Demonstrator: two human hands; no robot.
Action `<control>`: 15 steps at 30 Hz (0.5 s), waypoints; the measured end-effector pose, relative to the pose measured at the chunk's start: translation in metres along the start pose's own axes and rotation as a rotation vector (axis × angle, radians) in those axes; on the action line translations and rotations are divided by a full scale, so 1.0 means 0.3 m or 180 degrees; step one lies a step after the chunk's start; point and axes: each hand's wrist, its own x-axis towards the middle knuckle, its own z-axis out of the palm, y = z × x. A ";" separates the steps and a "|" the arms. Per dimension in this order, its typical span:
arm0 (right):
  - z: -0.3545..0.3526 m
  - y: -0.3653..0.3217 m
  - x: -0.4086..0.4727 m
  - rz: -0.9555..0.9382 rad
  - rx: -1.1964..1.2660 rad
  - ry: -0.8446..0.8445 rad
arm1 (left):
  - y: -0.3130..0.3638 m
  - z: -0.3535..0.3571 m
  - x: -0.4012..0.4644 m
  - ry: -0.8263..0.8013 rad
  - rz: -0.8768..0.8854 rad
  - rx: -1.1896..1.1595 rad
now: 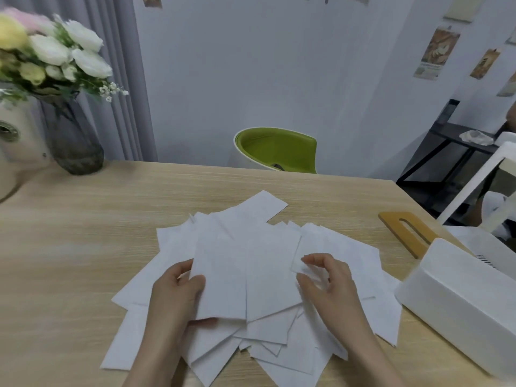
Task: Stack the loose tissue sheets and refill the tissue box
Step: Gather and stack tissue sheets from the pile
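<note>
Several loose white tissue sheets (268, 275) lie spread in an overlapping heap on the wooden table (69, 247). My left hand (176, 291) grips the left edge of a sheet near the middle of the heap, thumb on top. My right hand (326, 280) hovers over the right part of the heap, its fingers curled and pinching the corner of a sheet. The white tissue box (452, 303) stands at the right edge of the table. Its wooden lid (407, 233), with a slot, lies flat just behind it.
A glass vase of flowers (72, 141) and a cream appliance (19, 152) stand at the table's back left. A green chair (276, 149) sits beyond the far edge. A black shelf (458, 160) and a white frame (480, 180) stand at the right.
</note>
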 end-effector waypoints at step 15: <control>0.113 -0.008 0.050 -0.0099 -0.1315 -0.0216 | -0.008 0.014 0.007 0.0098 0.0275 0.0687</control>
